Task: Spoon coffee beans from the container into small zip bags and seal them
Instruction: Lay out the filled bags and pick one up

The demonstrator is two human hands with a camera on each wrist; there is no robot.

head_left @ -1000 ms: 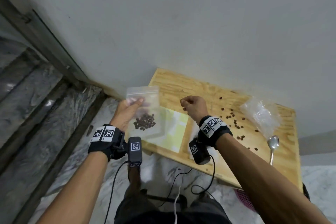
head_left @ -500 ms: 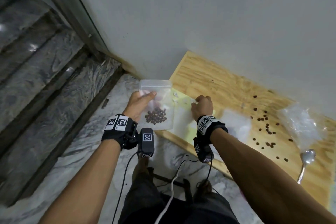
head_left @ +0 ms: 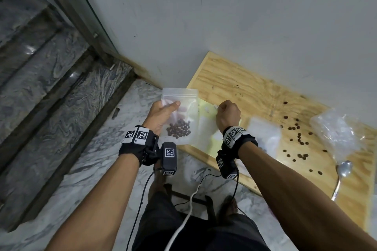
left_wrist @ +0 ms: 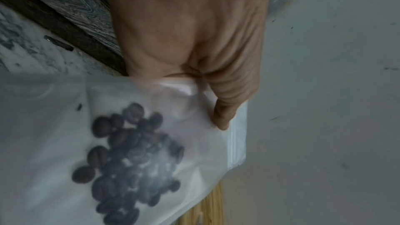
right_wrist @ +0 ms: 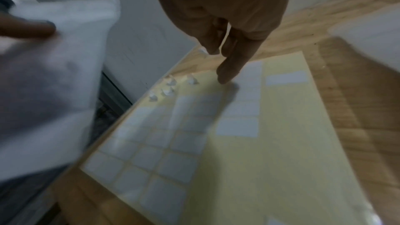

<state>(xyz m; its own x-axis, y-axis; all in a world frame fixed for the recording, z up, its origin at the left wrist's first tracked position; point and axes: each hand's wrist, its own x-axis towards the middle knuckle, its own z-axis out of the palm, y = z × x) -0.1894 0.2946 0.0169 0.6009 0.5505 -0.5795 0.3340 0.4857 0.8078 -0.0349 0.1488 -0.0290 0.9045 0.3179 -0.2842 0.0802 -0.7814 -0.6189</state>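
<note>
My left hand (head_left: 161, 114) holds a small clear zip bag (head_left: 181, 116) upright off the left end of the wooden board (head_left: 244, 91), thumb on its front. Coffee beans (head_left: 179, 131) lie in the bag's bottom, and its zip strip looks closed. Up close, the left hand (left_wrist: 194, 40) pinches the bag (left_wrist: 194, 143) above the beans (left_wrist: 129, 160). My right hand (head_left: 227, 116) is curled over a yellow label sheet (head_left: 204, 108). In the right wrist view one fingertip (right_wrist: 225, 78) touches the sheet (right_wrist: 270, 143) beside a white label. I cannot tell whether it pinches a label.
Loose beans (head_left: 295, 128) are scattered on the board's right half. Further right are a crumpled clear plastic bag (head_left: 336, 132) and a metal spoon (head_left: 343, 171). Flat empty zip bags (head_left: 265, 136) lie by my right wrist. A wall runs behind; marble floor lies below.
My right hand came down from above the board onto the label sheet. My left hand kept its hold on the bag of beans, and the view swung left.
</note>
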